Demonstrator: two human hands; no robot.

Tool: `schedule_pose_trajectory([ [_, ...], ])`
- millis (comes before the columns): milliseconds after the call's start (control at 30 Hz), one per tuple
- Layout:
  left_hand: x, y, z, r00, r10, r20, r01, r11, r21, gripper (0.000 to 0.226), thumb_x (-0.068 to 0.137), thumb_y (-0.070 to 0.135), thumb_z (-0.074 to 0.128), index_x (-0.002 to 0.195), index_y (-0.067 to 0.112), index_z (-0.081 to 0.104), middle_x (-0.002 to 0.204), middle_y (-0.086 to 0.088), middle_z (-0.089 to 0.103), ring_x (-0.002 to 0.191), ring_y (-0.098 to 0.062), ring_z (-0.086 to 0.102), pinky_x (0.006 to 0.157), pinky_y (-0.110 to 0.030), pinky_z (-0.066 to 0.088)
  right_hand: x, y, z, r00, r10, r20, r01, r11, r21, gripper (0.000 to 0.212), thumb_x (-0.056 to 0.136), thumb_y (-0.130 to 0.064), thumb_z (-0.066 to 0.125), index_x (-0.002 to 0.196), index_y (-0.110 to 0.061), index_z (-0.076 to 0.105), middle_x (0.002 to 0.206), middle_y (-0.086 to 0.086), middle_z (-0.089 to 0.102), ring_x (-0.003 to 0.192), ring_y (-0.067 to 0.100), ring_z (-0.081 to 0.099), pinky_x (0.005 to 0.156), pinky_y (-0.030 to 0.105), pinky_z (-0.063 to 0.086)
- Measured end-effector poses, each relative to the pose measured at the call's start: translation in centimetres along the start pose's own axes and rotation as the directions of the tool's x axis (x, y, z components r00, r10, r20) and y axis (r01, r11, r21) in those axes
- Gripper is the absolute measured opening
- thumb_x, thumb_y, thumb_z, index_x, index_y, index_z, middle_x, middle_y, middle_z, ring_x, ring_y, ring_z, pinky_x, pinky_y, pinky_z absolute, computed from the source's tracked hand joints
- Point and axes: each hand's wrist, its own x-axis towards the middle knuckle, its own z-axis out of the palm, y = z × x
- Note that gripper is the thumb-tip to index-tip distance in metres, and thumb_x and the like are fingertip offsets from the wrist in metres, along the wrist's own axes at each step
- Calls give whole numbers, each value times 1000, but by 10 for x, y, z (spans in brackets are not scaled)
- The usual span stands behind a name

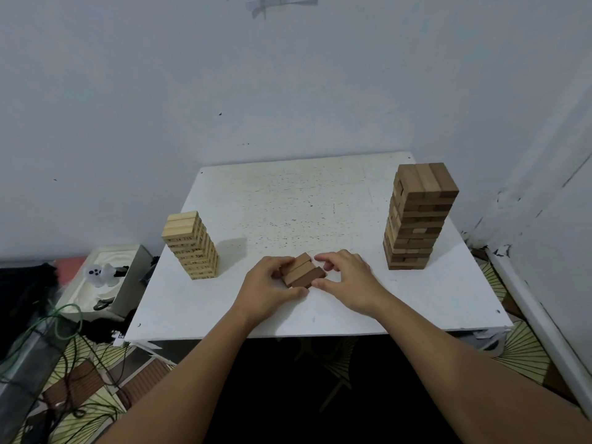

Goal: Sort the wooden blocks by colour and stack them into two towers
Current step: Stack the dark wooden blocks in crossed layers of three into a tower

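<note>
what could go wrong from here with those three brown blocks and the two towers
1. The three brown blocks lie staggered between the left hand and right hand; lifted together, one may slip out.
2. The brown tower is tall with uneven layers, so setting blocks on top could topple it.
3. It stands near the table's right edge, so falling blocks could land on the floor.

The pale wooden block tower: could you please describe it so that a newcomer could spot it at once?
Start at the white square table in the room's corner. The pale wooden block tower stands near its left edge, left of the left hand. It is lighter and shorter than the dark brown wooden block tower on the right.
</note>
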Motion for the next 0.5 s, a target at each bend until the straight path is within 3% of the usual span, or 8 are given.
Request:
schedule_pose_trajectory([
  [100,-1,-7,-5,1000,1,-2,-1,1000,-20,83,69,33,96,142,36,56,126,16,52,109,7,53,95,-9,41,-3,3,3,999,-16,-40,17,1000,23,53,89,-44,75,138,-33,58,107,-16,55,107,9,48,106,35,39],
  [167,-7,-12,-5,999,-28,-41,27,999,-26,86,69,36,96,143,38,52,126,13,47,109,6,52,90,-3,38,-5,5,6,997,-23,-80,27,998,51,48,88,-43,77,132,-32,61,103,-19,55,101,4,47,101,32,42],
  [333,-15,-16,-4,980,-88,-179,91,996,13,52,65,41,96,108,28,70,109,6,55,97,2,55,78,-1,37,-6,7,10,988,-25,-150,38,996,80,30,83,-42,82,107,-31,67,93,-17,59,96,1,49,88,27,44],
  [400,-14,-15,-3,980,-98,-176,101,995,11,37,65,43,96,93,31,75,106,5,57,97,1,56,78,-3,37,-6,7,11,987,-22,-158,38,995,97,31,82,-41,83,106,-30,67,93,-18,61,95,0,50,84,23,42],
  [500,-13,-14,-2,982,-111,-156,109,994,-22,31,65,43,96,88,34,78,108,7,57,102,1,56,82,-9,38,-7,6,11,989,-7,-150,27,991,135,34,81,-38,85,110,-32,67,94,-22,65,96,-3,52,80,18,39],
])
